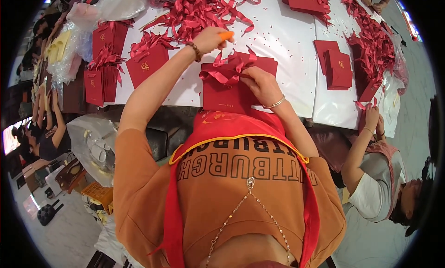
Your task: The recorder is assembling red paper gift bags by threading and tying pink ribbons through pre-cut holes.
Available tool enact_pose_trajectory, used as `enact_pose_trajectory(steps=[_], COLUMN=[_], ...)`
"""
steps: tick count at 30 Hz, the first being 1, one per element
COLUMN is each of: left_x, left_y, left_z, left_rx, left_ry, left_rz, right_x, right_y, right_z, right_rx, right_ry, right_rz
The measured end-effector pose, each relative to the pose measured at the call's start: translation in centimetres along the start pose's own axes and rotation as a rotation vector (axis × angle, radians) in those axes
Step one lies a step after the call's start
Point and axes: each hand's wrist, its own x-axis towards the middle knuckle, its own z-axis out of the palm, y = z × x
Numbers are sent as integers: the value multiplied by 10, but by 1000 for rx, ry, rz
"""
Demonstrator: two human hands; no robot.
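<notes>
A red paper gift bag (pixel 225 95) with a gold emblem lies flat at the table's front edge before me. A loose red ribbon (pixel 227 75) is looped across its top. My right hand (pixel 263 86), wearing a silver bangle, pinches the ribbon at the bag's upper right. My left hand (pixel 209 41) is raised beyond the bag, fingers closed around a small orange tool (pixel 226 35) whose working end I cannot make out. Another red bag (pixel 266 66) lies partly under the first one. The left hand is beside a heap of red ribbons (pixel 194 13).
Stacked red bags (pixel 103 85) and a single bag (pixel 147 66) with ribbons lie to the left. More bags (pixel 338 68) and a ribbon pile (pixel 373 50) are on the right. Red scraps dot the white table (pixel 296 87). A co-worker (pixel 378 175) works at the right.
</notes>
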Motion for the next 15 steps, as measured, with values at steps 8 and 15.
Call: enact_pose_trajectory(steps=[8,15], left_x=[-21,-37], left_y=[-34,-1], left_z=[2,14], left_rx=[107,188], left_ry=[42,-28], left_rz=[51,166], right_x=[0,3], right_y=[-1,1], right_z=[0,-1], right_rx=[1,-1], right_ry=[2,-26], right_rz=[-2,-6])
